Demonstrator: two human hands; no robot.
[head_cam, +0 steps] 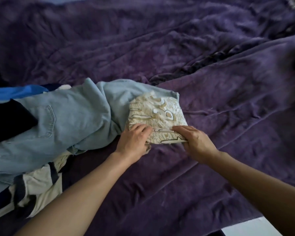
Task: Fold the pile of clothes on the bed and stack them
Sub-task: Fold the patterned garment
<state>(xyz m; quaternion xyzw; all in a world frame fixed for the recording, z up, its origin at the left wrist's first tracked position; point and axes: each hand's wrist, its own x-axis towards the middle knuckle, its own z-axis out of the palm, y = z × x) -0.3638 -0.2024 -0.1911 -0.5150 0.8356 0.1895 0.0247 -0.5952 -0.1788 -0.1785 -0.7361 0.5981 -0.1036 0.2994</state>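
A folded cream garment with gold lettering (157, 114) lies on the purple bed cover, partly on top of a light blue denim piece (65, 120). My left hand (134, 140) holds its near left corner, fingers on top and thumb tucked under the edge. My right hand (194, 140) grips the near right edge, fingers over the fabric and thumb beneath. To the left the unfolded pile spreads out: the denim piece, a black garment (8, 123), a bright blue one (15, 92) and a cream and navy one (39, 184).
The rumpled purple blanket (211, 65) covers the whole bed, stretching far beyond and to the right of the folded garment. A white surface (255, 227) shows at the bottom right past the bed's edge. A dark blurred shape sits at the right border.
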